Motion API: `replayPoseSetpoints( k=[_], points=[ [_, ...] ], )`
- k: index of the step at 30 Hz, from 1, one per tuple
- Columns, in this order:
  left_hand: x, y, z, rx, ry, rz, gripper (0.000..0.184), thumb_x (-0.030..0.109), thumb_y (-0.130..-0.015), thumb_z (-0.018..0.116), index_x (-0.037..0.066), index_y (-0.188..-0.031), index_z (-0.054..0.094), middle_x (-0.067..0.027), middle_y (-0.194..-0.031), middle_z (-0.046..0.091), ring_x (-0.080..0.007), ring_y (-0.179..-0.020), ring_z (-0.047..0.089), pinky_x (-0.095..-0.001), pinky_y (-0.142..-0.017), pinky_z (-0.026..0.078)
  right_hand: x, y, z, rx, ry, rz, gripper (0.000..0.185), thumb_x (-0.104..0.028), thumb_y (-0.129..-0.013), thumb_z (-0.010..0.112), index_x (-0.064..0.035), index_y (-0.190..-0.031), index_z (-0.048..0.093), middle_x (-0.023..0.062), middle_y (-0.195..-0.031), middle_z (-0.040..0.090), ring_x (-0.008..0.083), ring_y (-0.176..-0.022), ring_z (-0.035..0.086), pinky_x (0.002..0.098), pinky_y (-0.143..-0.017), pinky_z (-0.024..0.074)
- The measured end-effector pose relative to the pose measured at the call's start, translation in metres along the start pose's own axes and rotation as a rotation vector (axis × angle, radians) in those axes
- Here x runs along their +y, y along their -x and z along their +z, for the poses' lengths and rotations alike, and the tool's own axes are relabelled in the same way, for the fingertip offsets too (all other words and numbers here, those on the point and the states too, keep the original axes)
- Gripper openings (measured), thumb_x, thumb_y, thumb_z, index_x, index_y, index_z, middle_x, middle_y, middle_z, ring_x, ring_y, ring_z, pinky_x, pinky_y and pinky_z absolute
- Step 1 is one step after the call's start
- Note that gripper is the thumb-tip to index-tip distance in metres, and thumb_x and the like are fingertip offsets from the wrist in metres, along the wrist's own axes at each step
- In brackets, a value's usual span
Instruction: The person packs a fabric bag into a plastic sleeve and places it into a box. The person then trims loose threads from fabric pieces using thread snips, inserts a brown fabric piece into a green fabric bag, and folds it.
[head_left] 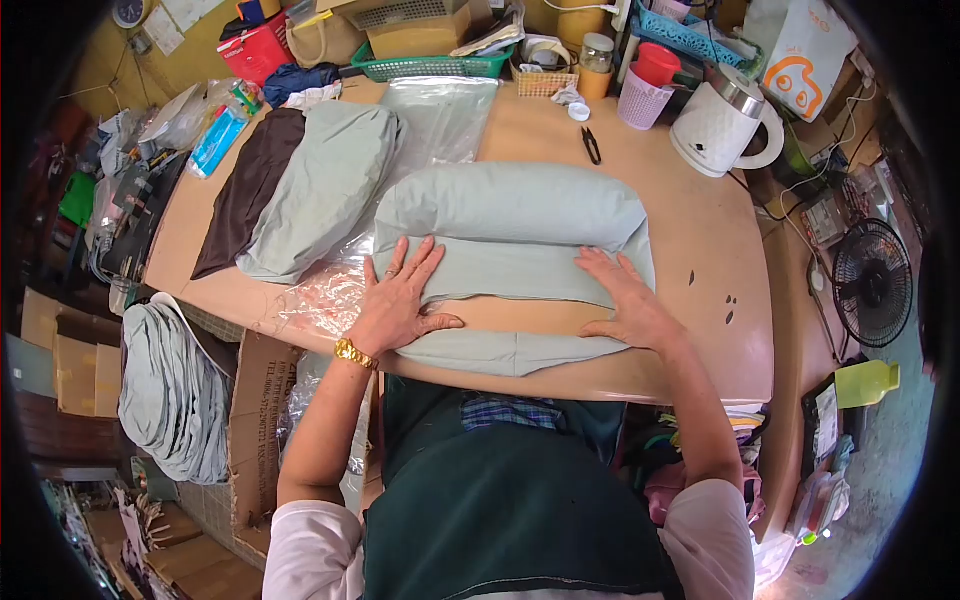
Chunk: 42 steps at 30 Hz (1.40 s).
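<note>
A pale grey-green cloth (515, 205) lies on the tan table, its far part a thick rolled or folded bulge. Toward me it is flat, with an opening where the table top shows and a narrow strip along the near edge. My left hand (395, 300) rests flat on the cloth's left side, fingers spread, a gold bracelet at the wrist. On the right side my right hand (632, 305) presses on the cloth, fingers stretched out. Another grey-green cloth bundle (325, 185) and a dark brown cloth (255, 190) lie to the left, beside clear plastic sheets (440, 115).
Black snips (591, 146), a white kettle (715, 125), a pink cup (645, 98) and a green basket (435, 67) stand or lie toward the back. A black fan (872, 283) is at the right. Folded cloths (170, 390) and a cardboard box (262, 430) sit lower left.
</note>
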<state>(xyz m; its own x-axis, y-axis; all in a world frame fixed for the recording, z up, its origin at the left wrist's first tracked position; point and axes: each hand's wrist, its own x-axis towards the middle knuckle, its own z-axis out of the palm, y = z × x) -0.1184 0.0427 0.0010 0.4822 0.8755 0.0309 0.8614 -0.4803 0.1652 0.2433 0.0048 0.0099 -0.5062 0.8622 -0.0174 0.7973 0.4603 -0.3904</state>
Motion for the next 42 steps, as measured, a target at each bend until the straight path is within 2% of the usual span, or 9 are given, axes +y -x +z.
replayPoseSetpoints(
  k=[3, 5, 9, 18, 26, 32, 35, 37, 42],
  points=[
    [0.013, 0.004, -0.014, 0.038, -0.045, -0.053, 0.095, 0.057, -0.067, 0.074, 0.011, -0.144, 0.040, -0.0128, -0.152, 0.035, -0.0389, -0.141, 0.028, -0.0664, -0.108, 0.020, -0.001, 0.013, -0.001, 0.176, -0.286, 0.093, 0.074, -0.020, -0.069, 0.084, -0.0082, -0.133, 0.048, 0.0161, -0.148, 0.039, 0.0346, -0.138, 0.035, 0.0467, -0.114, 0.0285],
    [0.036, 0.001, -0.018, 0.072, -0.098, -0.081, 0.087, 0.047, -0.068, 0.080, 0.010, -0.139, 0.046, -0.0155, -0.147, 0.040, -0.0403, -0.137, 0.033, -0.0629, -0.108, 0.026, -0.017, 0.025, -0.004, 0.444, 0.045, 0.127, 0.055, -0.017, -0.067, 0.085, -0.0065, -0.113, 0.057, 0.0152, -0.125, 0.055, 0.0351, -0.117, 0.051, 0.0431, -0.101, 0.0404],
    [0.109, -0.027, -0.007, 0.251, 0.361, 0.352, 0.057, 0.017, -0.069, 0.080, 0.010, -0.122, 0.058, -0.0124, -0.123, 0.054, -0.0327, -0.111, 0.054, -0.0422, -0.092, 0.044, -0.018, 0.047, 0.017, 0.715, 0.023, 0.234, 0.048, -0.018, -0.068, 0.084, -0.0055, -0.105, 0.057, 0.0155, -0.103, 0.056, 0.0347, -0.098, 0.057, 0.0420, -0.086, 0.0455],
    [0.141, -0.099, 0.039, 0.241, 0.483, 0.458, 0.013, 0.015, -0.081, 0.069, 0.006, -0.086, 0.062, -0.0088, -0.091, 0.064, -0.0297, -0.086, 0.062, -0.0405, -0.071, 0.049, -0.022, 0.047, 0.033, 0.791, -0.109, 0.598, 0.022, -0.009, -0.075, 0.076, -0.0019, -0.089, 0.061, 0.0159, -0.094, 0.060, 0.0358, -0.087, 0.060, 0.0421, -0.072, 0.0479],
    [0.107, -0.123, 0.036, -0.228, 0.710, 0.446, 0.022, 0.027, -0.094, 0.058, 0.006, -0.086, 0.061, -0.0120, -0.072, 0.059, -0.0308, -0.065, 0.055, -0.0384, -0.062, 0.044, -0.009, 0.047, 0.008, 0.493, -0.760, 0.666, 0.014, -0.010, -0.089, 0.062, 0.0033, -0.084, 0.064, 0.0003, -0.063, 0.055, 0.0048, -0.063, 0.044, 0.0253, -0.057, 0.0381],
    [0.107, -0.123, 0.039, -0.161, 0.733, 0.464, 0.033, 0.037, -0.097, 0.050, 0.008, -0.083, 0.060, -0.0136, -0.067, 0.059, -0.0367, -0.066, 0.056, -0.0440, -0.062, 0.044, -0.002, 0.050, 0.017, 0.453, -0.758, 0.672, 0.023, -0.019, -0.092, 0.059, 0.0023, -0.082, 0.061, -0.0007, -0.064, 0.047, 0.0086, -0.063, 0.040, 0.0282, -0.057, 0.0364],
    [0.113, -0.119, 0.035, -0.279, 0.655, 0.396, 0.024, 0.028, -0.095, 0.057, 0.007, -0.084, 0.059, -0.0111, -0.075, 0.059, -0.0293, -0.068, 0.056, -0.0371, -0.062, 0.043, -0.003, 0.052, 0.014, 0.461, -0.672, 0.664, 0.026, -0.020, -0.092, 0.060, 0.0037, -0.081, 0.060, 0.0026, -0.064, 0.052, 0.0102, -0.066, 0.045, 0.0283, -0.061, 0.0408],
    [0.117, -0.101, 0.034, 0.383, 0.600, 0.498, 0.012, 0.018, -0.089, 0.063, 0.008, -0.093, 0.061, -0.0113, -0.092, 0.063, -0.0322, -0.082, 0.058, -0.0364, -0.068, 0.044, -0.012, 0.051, 0.010, 0.546, -0.550, 0.683, 0.016, -0.012, -0.089, 0.063, 0.0031, -0.086, 0.061, 0.0075, -0.072, 0.059, 0.0125, -0.070, 0.054, 0.0295, -0.070, 0.0463],
    [0.053, -0.005, -0.050, 0.612, 0.529, 0.174, 0.021, -0.001, -0.085, 0.061, 0.004, -0.105, 0.063, -0.0112, -0.101, 0.062, -0.0268, -0.093, 0.061, -0.0332, -0.080, 0.048, -0.040, 0.051, -0.004, 0.941, 0.010, 0.372, 0.023, 0.005, -0.078, 0.067, -0.0026, -0.099, 0.062, 0.0122, -0.097, 0.063, 0.0294, -0.093, 0.060, 0.0372, -0.086, 0.0468]
  ],
)
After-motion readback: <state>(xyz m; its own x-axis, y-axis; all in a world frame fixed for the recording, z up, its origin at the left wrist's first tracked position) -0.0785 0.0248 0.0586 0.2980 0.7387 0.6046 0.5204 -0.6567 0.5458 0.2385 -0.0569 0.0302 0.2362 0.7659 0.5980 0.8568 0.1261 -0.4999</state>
